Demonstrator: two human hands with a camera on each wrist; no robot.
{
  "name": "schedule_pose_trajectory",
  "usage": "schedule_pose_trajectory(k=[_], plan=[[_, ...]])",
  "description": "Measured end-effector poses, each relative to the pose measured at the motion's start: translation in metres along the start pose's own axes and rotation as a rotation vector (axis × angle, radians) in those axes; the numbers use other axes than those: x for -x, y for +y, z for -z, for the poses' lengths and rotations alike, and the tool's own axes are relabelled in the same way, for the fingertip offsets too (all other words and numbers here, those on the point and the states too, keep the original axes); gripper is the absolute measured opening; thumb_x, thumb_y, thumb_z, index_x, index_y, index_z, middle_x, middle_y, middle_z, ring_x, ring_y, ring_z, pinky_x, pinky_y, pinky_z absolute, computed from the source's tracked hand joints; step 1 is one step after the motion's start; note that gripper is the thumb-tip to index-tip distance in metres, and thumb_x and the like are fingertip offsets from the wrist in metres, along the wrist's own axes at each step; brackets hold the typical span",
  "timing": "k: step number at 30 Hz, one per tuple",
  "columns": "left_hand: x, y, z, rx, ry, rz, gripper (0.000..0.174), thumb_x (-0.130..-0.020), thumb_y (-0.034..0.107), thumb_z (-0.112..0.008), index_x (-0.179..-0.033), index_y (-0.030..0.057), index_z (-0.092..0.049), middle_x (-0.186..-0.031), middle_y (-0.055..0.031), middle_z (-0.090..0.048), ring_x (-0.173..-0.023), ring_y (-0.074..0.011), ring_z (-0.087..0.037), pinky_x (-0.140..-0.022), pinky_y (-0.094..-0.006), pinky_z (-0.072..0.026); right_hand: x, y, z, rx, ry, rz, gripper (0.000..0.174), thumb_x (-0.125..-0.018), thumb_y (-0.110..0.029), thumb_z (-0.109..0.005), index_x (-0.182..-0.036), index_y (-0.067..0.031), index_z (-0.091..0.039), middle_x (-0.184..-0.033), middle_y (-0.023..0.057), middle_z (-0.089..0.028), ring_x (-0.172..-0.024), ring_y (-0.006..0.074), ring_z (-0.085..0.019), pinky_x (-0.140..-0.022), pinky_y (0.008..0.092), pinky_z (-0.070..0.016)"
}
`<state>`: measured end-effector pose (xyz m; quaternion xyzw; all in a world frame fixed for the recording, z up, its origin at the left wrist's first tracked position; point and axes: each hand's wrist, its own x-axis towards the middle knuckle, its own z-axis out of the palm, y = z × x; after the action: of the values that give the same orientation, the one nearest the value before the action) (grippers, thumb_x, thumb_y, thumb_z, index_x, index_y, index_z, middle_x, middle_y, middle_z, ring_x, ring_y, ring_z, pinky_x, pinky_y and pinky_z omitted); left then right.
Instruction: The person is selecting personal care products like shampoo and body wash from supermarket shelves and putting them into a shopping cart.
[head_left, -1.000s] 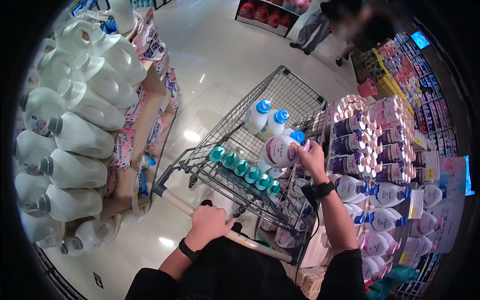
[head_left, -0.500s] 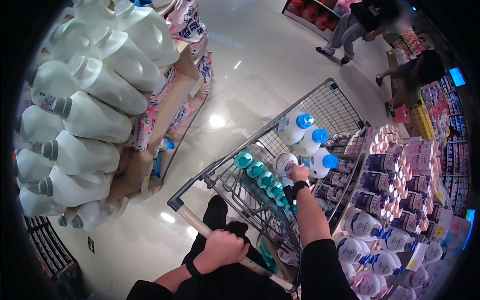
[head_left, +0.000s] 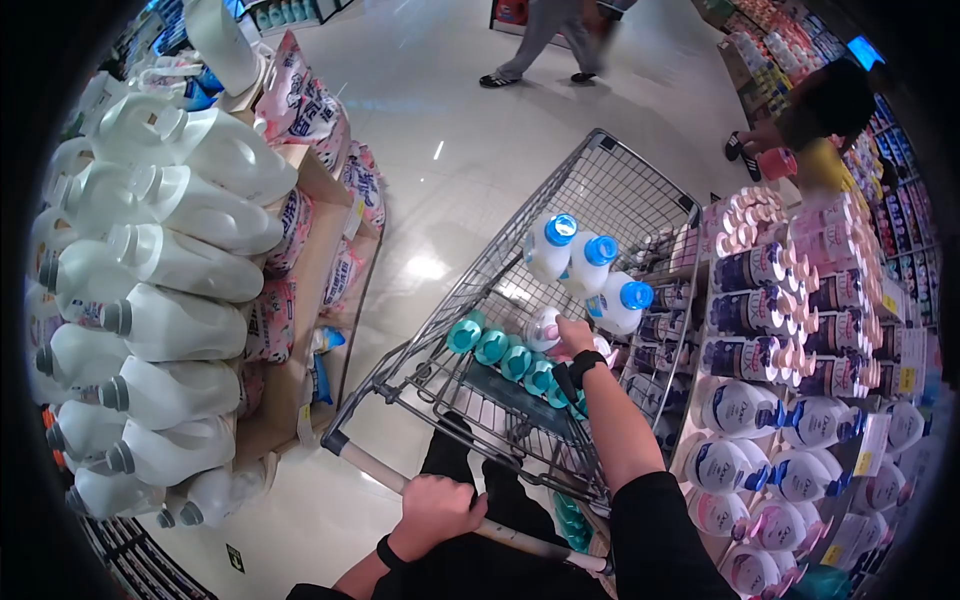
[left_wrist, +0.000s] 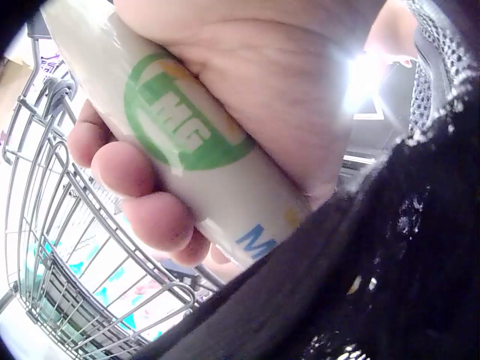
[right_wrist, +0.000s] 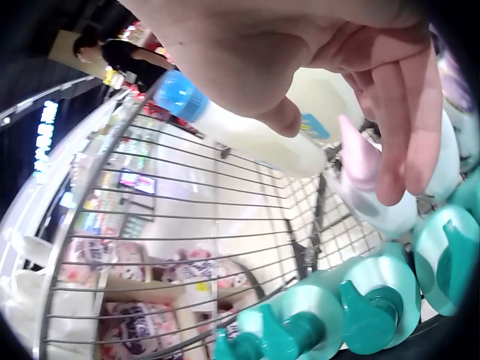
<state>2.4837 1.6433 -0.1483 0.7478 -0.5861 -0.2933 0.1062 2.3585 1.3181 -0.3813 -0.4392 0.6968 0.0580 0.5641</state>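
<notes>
My left hand grips the pale handle of a shopping cart; in the left wrist view its fingers curl round the handle, which bears a green logo. Inside the cart my right hand is over a white pump bottle. In the right wrist view, its fingers hang fairly straight beside the pink pump top, with the thumb apart on the other side. A row of teal pump bottles stands beside it. Several white bottles with blue caps stand just beyond the hand.
Stacked white jugs and pink bags fill the shelf at left. Dark-labelled bottles and white pump bottles line the display close on the cart's right. One person walks ahead; another is beside the right-hand shelves.
My right hand has lowered the white pump bottle into the cart, beside the teal row, and its fingers have loosened. The left hand stays on the handle. The person ahead has walked left.
</notes>
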Motion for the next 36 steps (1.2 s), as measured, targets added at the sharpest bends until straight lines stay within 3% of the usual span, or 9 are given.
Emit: schedule_pose_trajectory(k=[3,7,12,21,26,28,30,31,36], plan=[[-0.011,-0.001,0.003,-0.026,-0.023,0.008,0.037,-0.075,0.037,-0.070,-0.050,0.0116,-0.062,-0.046,-0.0095,-0.055,-0.046,-0.0301,-0.059,-0.047,-0.0384,-0.0460,0.051,-0.031,0.038,0.164,-0.029,0.185,0.045,-0.088,-0.036,-0.058,-0.090,0.0089,-0.064,-0.077,0.0153,-0.069,-0.056,0.0233,-0.070,-0.049,0.0331,-0.0552],[-0.025,-0.004,0.003,-0.100,-0.048,0.001,0.038,-0.074,0.040,-0.069,-0.050,0.0110,-0.063,-0.047,-0.0103,-0.056,-0.048,-0.0318,-0.059,-0.050,-0.0415,-0.0462,0.195,-0.060,0.121,0.026,-0.150,0.535,0.034,-0.096,-0.029,-0.057,-0.101,0.0043,-0.063,-0.077,0.0096,-0.068,-0.063,0.0148,-0.066,-0.059,0.0282,-0.0514],[-0.050,-0.008,0.005,-0.173,-0.146,0.045,0.040,-0.075,0.044,-0.068,-0.053,0.0112,-0.066,-0.049,-0.0110,-0.058,-0.057,-0.0325,-0.063,-0.056,-0.0430,-0.0479,0.324,-0.008,0.215,-0.139,-0.076,0.767,0.026,-0.101,-0.021,-0.053,-0.103,0.0026,-0.063,-0.083,0.0053,-0.065,-0.073,0.0108,-0.063,-0.069,0.0265,-0.0517],[-0.087,0.017,0.002,-0.064,-0.152,-0.125,0.041,-0.079,0.038,-0.071,-0.054,0.0066,-0.063,-0.049,-0.0122,-0.055,-0.052,-0.0348,-0.059,-0.053,-0.0427,-0.0470,0.385,0.201,0.272,-0.625,0.444,0.545,0.021,-0.099,-0.018,-0.059,-0.099,0.0032,-0.064,-0.080,0.0055,-0.066,-0.070,0.0087,-0.060,-0.068,0.0253,-0.0503],[-0.092,0.061,-0.011,-0.073,-0.301,-0.287,0.038,-0.083,0.040,-0.068,-0.064,0.0071,-0.067,-0.057,-0.0118,-0.061,-0.058,-0.0352,-0.063,-0.056,-0.0442,-0.0485,0.381,0.254,0.309,-0.595,0.898,0.390,0.026,-0.090,-0.018,-0.068,-0.097,0.0064,-0.062,-0.075,0.0074,-0.066,-0.062,0.0097,-0.062,-0.060,0.0244,-0.0506],[-0.091,0.079,-0.013,-0.075,-0.338,-0.422,0.037,-0.085,0.040,-0.067,-0.067,0.0072,-0.068,-0.059,-0.0117,-0.063,-0.060,-0.0339,-0.064,-0.057,-0.0434,-0.0495,0.370,0.251,0.331,-0.443,1.058,0.365,0.027,-0.087,-0.019,-0.068,-0.099,0.0042,-0.064,-0.072,0.0121,-0.067,-0.060,0.0164,-0.065,-0.059,0.0296,-0.0508],[-0.093,0.095,-0.006,-0.073,-0.351,-0.427,0.037,-0.086,0.040,-0.065,-0.068,0.0073,-0.069,-0.061,-0.0111,-0.064,-0.062,-0.0331,-0.065,-0.058,-0.0433,-0.0497,0.367,0.241,0.343,-0.072,1.330,0.221,0.027,-0.088,-0.023,-0.066,-0.103,-0.0005,-0.066,-0.072,0.0183,-0.067,-0.063,0.0275,-0.067,-0.062,0.0381,-0.0508],[-0.098,0.099,-0.004,-0.049,-0.394,-0.463,0.037,-0.086,0.040,-0.065,-0.069,0.0072,-0.069,-0.061,-0.0106,-0.064,-0.062,-0.0329,-0.065,-0.057,-0.0432,-0.0497,0.354,0.256,0.350,-0.096,1.370,0.228,0.028,-0.091,-0.028,-0.062,-0.105,-0.0041,-0.066,-0.075,0.0219,-0.067,-0.071,0.0370,-0.067,-0.067,0.0446,-0.0497],[-0.106,0.113,0.011,-0.015,-0.302,-0.489,0.034,-0.086,0.039,-0.065,-0.074,0.0079,-0.069,-0.066,-0.0106,-0.066,-0.067,-0.0325,-0.065,-0.059,-0.0431,-0.0496,0.313,0.278,0.375,0.046,1.321,0.239,0.035,-0.088,-0.034,-0.064,-0.105,-0.0034,-0.066,-0.081,0.0234,-0.068,-0.081,0.0423,-0.067,-0.074,0.0474,-0.0516]])
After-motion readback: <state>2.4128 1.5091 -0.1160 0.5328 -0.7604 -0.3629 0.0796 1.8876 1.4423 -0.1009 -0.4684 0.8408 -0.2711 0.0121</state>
